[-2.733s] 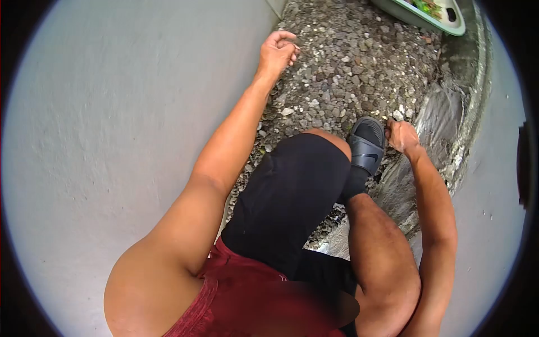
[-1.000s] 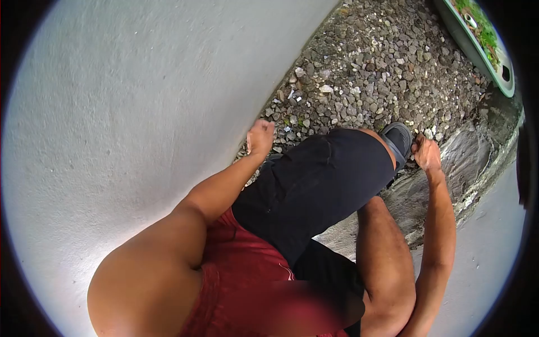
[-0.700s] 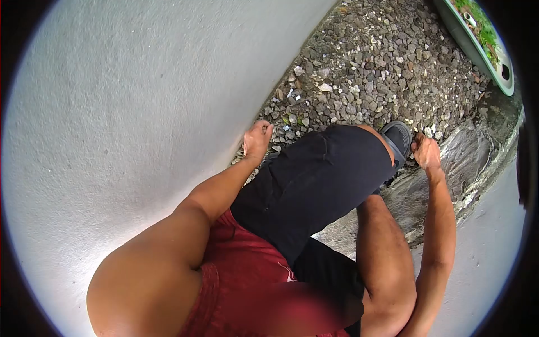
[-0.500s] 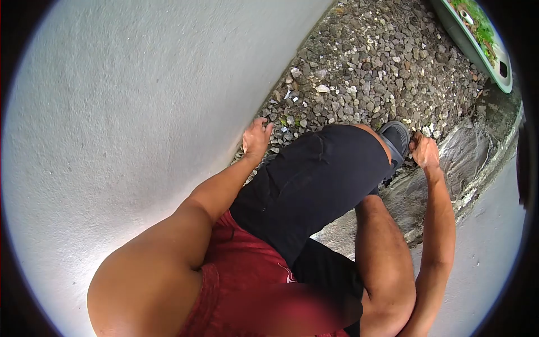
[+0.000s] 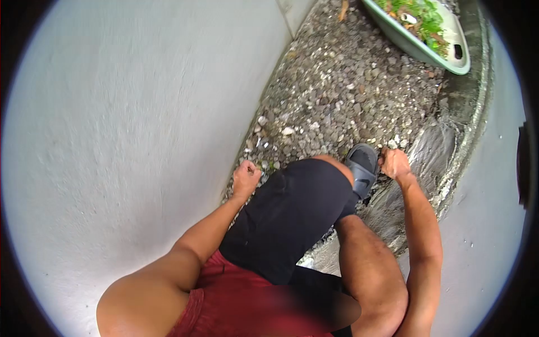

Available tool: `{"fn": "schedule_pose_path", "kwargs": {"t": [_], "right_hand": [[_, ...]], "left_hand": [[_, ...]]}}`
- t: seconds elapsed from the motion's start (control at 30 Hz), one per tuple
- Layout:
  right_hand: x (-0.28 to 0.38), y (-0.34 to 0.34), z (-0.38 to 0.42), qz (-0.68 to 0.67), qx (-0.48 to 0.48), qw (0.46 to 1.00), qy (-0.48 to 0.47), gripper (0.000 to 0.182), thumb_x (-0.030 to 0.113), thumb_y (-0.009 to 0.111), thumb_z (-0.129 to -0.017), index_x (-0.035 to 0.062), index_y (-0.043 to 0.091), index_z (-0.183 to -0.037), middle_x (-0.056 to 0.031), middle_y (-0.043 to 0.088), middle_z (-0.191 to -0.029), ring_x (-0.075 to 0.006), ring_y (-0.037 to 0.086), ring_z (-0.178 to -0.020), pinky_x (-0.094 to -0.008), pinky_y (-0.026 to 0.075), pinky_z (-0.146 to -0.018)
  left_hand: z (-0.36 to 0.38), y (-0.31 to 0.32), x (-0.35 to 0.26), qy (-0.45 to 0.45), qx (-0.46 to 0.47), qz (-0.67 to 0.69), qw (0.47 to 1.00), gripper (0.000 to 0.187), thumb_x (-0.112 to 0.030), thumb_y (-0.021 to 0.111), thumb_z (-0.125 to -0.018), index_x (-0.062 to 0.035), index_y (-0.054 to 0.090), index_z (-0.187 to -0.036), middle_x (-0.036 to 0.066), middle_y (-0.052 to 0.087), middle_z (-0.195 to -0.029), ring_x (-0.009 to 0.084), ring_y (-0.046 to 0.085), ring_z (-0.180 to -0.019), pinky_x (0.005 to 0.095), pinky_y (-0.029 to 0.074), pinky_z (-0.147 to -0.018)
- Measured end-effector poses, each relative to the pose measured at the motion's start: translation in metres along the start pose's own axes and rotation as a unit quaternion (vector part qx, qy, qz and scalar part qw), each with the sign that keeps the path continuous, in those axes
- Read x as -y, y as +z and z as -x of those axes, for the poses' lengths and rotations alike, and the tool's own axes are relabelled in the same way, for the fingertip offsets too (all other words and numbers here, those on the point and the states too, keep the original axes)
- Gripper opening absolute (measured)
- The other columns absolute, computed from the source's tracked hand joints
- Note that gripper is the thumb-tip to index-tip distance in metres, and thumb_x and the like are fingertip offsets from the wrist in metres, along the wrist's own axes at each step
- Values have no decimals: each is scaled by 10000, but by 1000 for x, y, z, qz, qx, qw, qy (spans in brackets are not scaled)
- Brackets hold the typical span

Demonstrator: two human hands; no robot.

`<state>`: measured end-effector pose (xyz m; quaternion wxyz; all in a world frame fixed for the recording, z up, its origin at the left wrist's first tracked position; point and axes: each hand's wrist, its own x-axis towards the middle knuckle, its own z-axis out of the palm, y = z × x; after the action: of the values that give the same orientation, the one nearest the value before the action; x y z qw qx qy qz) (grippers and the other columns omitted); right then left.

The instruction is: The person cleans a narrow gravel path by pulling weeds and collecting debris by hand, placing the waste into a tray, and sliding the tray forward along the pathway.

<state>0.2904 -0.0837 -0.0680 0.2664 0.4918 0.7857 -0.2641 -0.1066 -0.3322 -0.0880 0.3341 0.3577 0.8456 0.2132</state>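
Note:
My left hand (image 5: 246, 178) is over the gravel (image 5: 331, 95) beside the foot of the grey wall (image 5: 140, 112), its fingers curled together; anything between them is too small to make out. On the other side of my bent knee, my right hand (image 5: 395, 163) reaches down to the stones just right of my dark sandal (image 5: 363, 167). Its fingertips are pressed together at the gravel's edge, and what they hold, if anything, is hidden.
A green tub (image 5: 415, 48) with leafy plants and a white piece inside stands on the gravel at the upper right. A rough concrete edge (image 5: 449, 163) curves along the right, with a smooth grey surface (image 5: 483, 224) beyond it.
The view has shifted, so the tub shows more fully. My left hand's fingers have curled in from a looser pose. My right hand stays beside the sandal.

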Motion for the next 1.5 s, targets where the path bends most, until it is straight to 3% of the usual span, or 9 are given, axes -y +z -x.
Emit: {"fn": "schedule_pose_path", "kwargs": {"t": [0.2,0.43,0.5,0.6,0.7,0.77,0.83,1.13,1.5], "right_hand": [[-1,-1,1,2,29,999,22,320,262,551,-778,30,634,-982,-250,654,-862,-397,644,-849,-456,521,-778],[-5,6,3,11,0,1000,-1,270,254,552,-785,37,636,-923,-225,658,-794,-391,651,-777,-464,527,-718],[-7,10,1,29,0,1000,-6,275,264,549,-787,43,638,-923,-220,662,-804,-382,655,-783,-461,530,-727],[-8,9,2,25,0,1000,0,285,289,548,-789,55,650,-914,-200,671,-814,-369,660,-789,-453,536,-732],[-8,5,-1,52,39,997,-32,293,306,545,-791,61,658,-907,-202,672,-820,-371,659,-796,-447,539,-729],[-11,6,-4,32,35,999,-13,304,323,545,-789,68,668,-900,-204,673,-834,-369,659,-804,-444,538,-738],[-14,5,-7,32,55,998,-21,309,331,546,-788,70,674,-891,-201,674,-841,-364,660,-806,-444,538,-739],[-8,-12,-4,2,63,998,-2,293,321,592,-768,55,708,-808,-202,676,-853,-348,664,-831,-401,532,-782],[-6,-12,1,2,45,999,4,285,288,560,-772,48,705,-820,-191,680,-862,-349,663,-831,-407,534,-767]], "left_hand": [[-89,41,-110,94,66,279,953,174,-44,607,-859,-59,454,-776,52,579,-681,124,568,-584,263,475,-545],[-189,45,-426,392,64,423,814,109,-108,620,-824,-21,564,-857,72,628,-748,170,630,-689,299,502,-612],[-211,54,-501,331,124,376,857,286,-288,620,-819,-37,605,-955,85,639,-792,168,619,-641,292,496,-534],[-250,72,-546,439,146,35,886,448,-347,701,-765,-81,605,-1113,122,649,-864,254,625,-829,360,494,-751],[-263,50,-540,472,24,61,879,613,-344,708,-779,-98,493,-1297,177,651,-1010,269,641,-864,388,522,-723],[-272,33,-510,411,22,68,909,278,-286,625,-869,-10,628,-898,92,675,-776,168,640,-683,314,513,-632],[-307,38,-459,356,-76,-63,929,376,-413,629,-839,-43,678,-891,109,691,-857,210,661,-772,366,506,-701],[-321,108,-381,276,-24,-315,908,418,-440,610,-825,-38,693,-901,192,673,-951,349,643,-927,439,500,-780],[-343,103,-352,196,-169,-12,966,359,-353,536,-843,-37,655,-966,187,676,-912,354,647,-862,438,491,-770]]}}
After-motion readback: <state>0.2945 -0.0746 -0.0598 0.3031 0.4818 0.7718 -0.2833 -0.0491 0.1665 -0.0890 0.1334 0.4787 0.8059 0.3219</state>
